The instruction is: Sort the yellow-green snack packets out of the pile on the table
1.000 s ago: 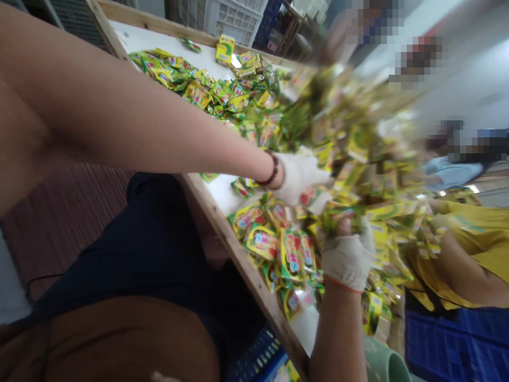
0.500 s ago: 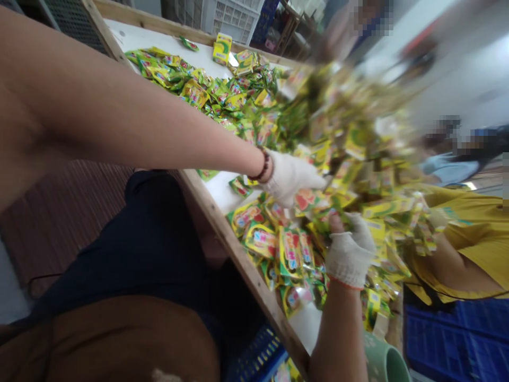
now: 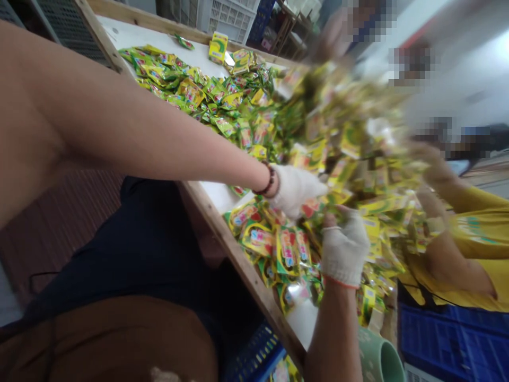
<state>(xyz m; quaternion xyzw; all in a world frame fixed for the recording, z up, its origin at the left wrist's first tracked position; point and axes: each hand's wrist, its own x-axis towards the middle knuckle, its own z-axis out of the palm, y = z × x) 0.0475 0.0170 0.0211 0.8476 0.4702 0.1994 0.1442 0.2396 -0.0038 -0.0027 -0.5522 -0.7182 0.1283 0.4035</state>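
A big heap of small yellow-green snack packets (image 3: 238, 106) covers a white table with a wooden rim (image 3: 234, 252). My left hand (image 3: 294, 185), in a white glove with a bead bracelet at the wrist, reaches into the near part of the heap, fingers pressed together on a packet with a red print (image 3: 312, 206). Just below it my right hand (image 3: 344, 246), also gloved, is curled closed round a bunch of packets, thumb up. The far part of the heap is smeared by motion.
A yellow box (image 3: 218, 46) stands at the far end of the table, with a white crate (image 3: 233, 16) behind it. A person in a yellow shirt (image 3: 477, 249) works at the right. A blue crate (image 3: 449, 339), a green cylinder (image 3: 379, 363) and a blue basket (image 3: 258, 355) sit below.
Both hands stay in the same part of the heap. My right hand has drawn a little closer to the left one. The view has shifted slightly.
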